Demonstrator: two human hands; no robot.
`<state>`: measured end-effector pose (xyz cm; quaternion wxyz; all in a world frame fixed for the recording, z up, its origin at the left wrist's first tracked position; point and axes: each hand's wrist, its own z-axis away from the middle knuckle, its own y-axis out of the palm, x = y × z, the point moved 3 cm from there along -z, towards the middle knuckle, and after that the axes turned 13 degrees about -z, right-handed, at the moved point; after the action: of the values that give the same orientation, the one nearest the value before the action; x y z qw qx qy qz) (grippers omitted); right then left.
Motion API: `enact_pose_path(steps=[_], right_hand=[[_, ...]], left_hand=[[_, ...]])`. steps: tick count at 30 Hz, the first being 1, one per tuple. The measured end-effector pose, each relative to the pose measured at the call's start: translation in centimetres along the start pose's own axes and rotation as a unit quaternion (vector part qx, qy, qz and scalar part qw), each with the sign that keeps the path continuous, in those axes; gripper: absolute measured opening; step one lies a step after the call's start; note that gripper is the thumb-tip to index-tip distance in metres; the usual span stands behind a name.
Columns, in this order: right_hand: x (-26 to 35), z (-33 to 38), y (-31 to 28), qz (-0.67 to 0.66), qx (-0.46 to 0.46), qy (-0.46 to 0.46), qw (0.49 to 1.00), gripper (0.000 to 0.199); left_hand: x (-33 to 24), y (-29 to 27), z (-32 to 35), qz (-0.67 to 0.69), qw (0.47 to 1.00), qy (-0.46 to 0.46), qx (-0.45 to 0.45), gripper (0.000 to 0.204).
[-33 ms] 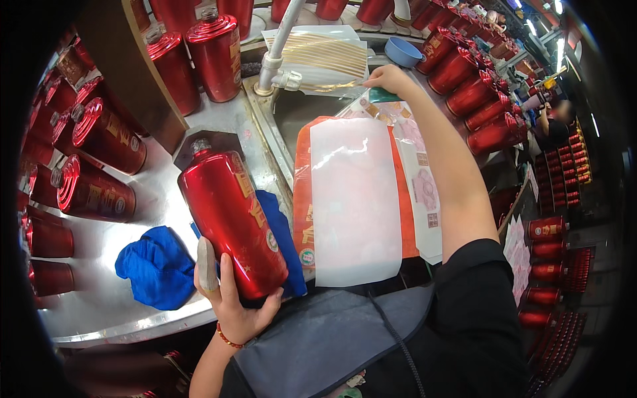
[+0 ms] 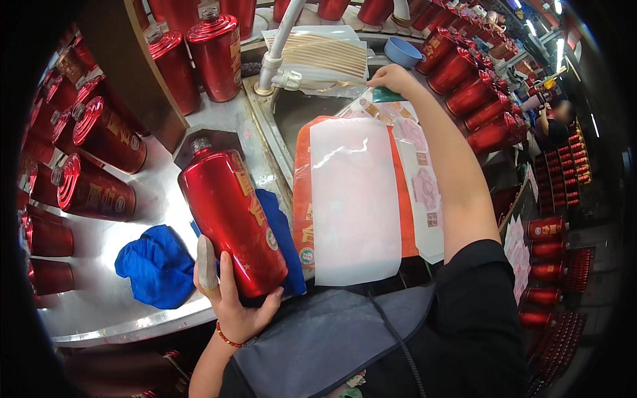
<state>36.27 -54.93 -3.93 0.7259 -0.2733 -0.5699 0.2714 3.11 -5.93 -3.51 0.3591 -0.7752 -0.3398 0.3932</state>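
Note:
My left hand (image 2: pixel 235 308) is closed round the lower end of a glossy red bottle (image 2: pixel 229 219) with gold lettering and a grey cap. The bottle lies tilted, its neck away from me; a grey cover sheathes one finger. Up and to the right, my right hand (image 2: pixel 396 81) has its fingertips pinched together at the edge of a clear sheet with thin gold strips (image 2: pixel 325 56). What they hold is too small to make out. Below that hand sits a green piece (image 2: pixel 387 95). A white backing sheet (image 2: pixel 356 199) lies over orange-red label sheets (image 2: pixel 302 172) in front of me.
A crumpled blue cloth (image 2: pixel 156 268) lies left of the bottle, and a folded blue cloth (image 2: pixel 282 229) beneath it. Several red bottles (image 2: pixel 109 136) stand at left and behind. A white pipe (image 2: pixel 271 63) rises mid-bench. A blue bowl (image 2: pixel 403 51) sits far right, near more bottles.
My right hand has shifted very slightly to the right. The bottle and my left hand stay in place.

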Motion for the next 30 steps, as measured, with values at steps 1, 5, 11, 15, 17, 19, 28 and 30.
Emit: enact_pose_path(steps=[1, 5, 11, 15, 17, 19, 28, 30], right_hand=[[0.2, 0.5, -0.8, -0.001, -0.012, -0.003, 1.000, 0.029], [0.5, 3.3, -5.7, 0.096, -0.040, -0.032, 0.994, 0.028], [6.2, 10.1, -12.6, 0.333, -0.182, 0.038, 0.925, 0.034], [16.6, 17.9, -7.9, 0.295, -0.092, -0.152, 0.939, 0.027], [21.7, 22.0, -4.0, 0.241, 0.011, -0.222, 0.945, 0.023], [24.5, 25.5, 0.5, 0.184, 0.106, -0.339, 0.917, 0.017], [26.6, 33.7, 4.5, -0.026, 0.332, -0.352, 0.875, 0.010], [24.3, 33.7, 3.2, -0.088, 0.317, -0.289, 0.899, 0.009]], left_hand=[[0.0, -0.1, 0.0, 0.000, 1.000, 0.000, 0.000, 0.106], [-0.1, -0.5, -0.6, 0.007, 1.000, 0.007, 0.000, 0.104], [0.6, -3.8, -1.9, 0.084, 0.990, -0.025, -0.115, 0.080], [-1.6, -7.7, -5.7, 0.126, 0.985, 0.066, -0.100, 0.048], [-3.1, -8.2, -8.2, 0.185, 0.974, 0.125, -0.050, 0.054], [-4.9, -8.0, -10.0, 0.229, 0.962, 0.149, -0.019, 0.076], [-5.3, -6.3, -6.8, 0.516, 0.807, -0.046, 0.282, 0.058], [-4.6, -6.8, -5.5, 0.533, 0.809, -0.100, 0.226, 0.027]])
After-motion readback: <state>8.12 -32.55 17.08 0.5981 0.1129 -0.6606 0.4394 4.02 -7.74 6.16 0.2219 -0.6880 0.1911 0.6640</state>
